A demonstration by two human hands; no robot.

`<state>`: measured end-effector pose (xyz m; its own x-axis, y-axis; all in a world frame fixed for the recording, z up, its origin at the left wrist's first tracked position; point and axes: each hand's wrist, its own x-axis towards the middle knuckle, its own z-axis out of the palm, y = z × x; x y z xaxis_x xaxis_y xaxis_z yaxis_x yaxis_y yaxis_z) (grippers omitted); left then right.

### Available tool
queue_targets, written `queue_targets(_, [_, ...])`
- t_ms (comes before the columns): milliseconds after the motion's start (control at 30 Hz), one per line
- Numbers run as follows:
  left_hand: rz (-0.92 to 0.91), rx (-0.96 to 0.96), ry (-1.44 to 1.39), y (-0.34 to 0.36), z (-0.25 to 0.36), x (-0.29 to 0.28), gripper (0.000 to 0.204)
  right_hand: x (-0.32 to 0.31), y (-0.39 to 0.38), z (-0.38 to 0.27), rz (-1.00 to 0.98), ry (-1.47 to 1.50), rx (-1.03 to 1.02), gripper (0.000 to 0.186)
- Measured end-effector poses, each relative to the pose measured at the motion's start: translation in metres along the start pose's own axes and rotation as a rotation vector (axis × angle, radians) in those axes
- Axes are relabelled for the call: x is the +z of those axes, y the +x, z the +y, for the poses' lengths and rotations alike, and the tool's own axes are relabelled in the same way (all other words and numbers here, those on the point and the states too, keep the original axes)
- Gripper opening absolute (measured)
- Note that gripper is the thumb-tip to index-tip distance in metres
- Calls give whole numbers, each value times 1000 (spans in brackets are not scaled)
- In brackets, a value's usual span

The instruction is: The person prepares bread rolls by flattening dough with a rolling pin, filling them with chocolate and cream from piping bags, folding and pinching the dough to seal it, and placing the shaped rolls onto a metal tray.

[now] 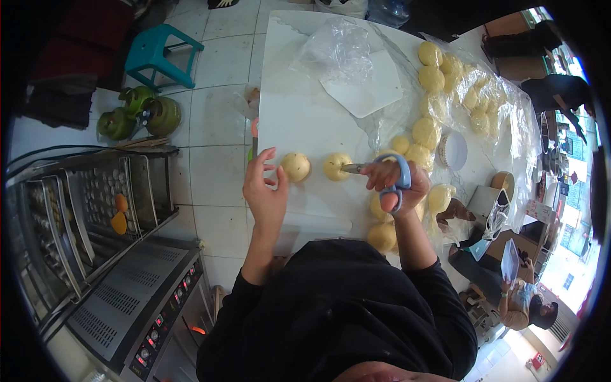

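Observation:
Two round yellow dough balls lie on the white table in front of me. Beside the left dough ball (pixel 295 167) is my left hand (pixel 263 191), its fingers apart and nothing in them. Blue-handled scissors (pixel 400 181) are in my right hand (pixel 401 184), with fingers through the loops. Their blade tips touch the top of the right dough ball (pixel 337 166), which has small dark marks on it. The left ball also carries several small marks. More dough balls (pixel 426 132) lie close by on the right, many under clear plastic.
Clear plastic sheeting (pixel 337 51) and a white board (pixel 366 86) lie at the table's far side. A white round tin (pixel 453 150) stands among the dough at right. An oven (pixel 137 299), tray rack (pixel 114 197), gas cylinders (pixel 143 111) and green stool (pixel 162 54) are to the left.

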<state>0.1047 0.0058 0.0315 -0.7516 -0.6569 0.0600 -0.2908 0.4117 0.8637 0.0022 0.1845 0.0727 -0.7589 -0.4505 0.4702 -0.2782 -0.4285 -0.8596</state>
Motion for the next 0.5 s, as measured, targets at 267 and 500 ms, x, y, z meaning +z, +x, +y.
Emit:
queue_targets(267, [-310,146,122,-2,-22,-4,60,6,25,-12,239,54,-128,66])
queue_targets(500, [-242,114,68,-9,-32,15,55,49,14,14,-46,259,-23,61])
